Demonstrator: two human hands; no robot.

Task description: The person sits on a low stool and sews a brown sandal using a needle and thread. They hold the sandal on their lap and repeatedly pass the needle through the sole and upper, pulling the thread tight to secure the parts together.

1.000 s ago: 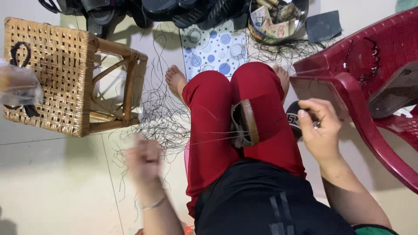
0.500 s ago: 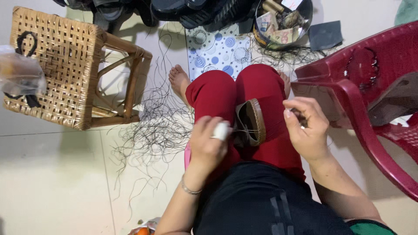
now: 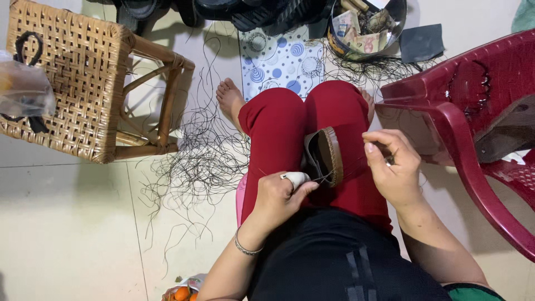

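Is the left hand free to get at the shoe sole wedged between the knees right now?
Probably yes. The left hand sits right beside the shoe sole, with only thin black thread between them; the right hand is on the sole's other side.

Woven cane stool (image 3: 67, 83), glossy plastic chair (image 3: 473, 167), matt cloth trousers (image 3: 278, 128).

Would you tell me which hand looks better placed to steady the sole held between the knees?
Probably the left hand: its fingertips already rest beside the sole, while the right hand pinches something small.

Red chair (image 3: 479, 111) cut off right; thread at right hand (image 3: 393, 167) too thin
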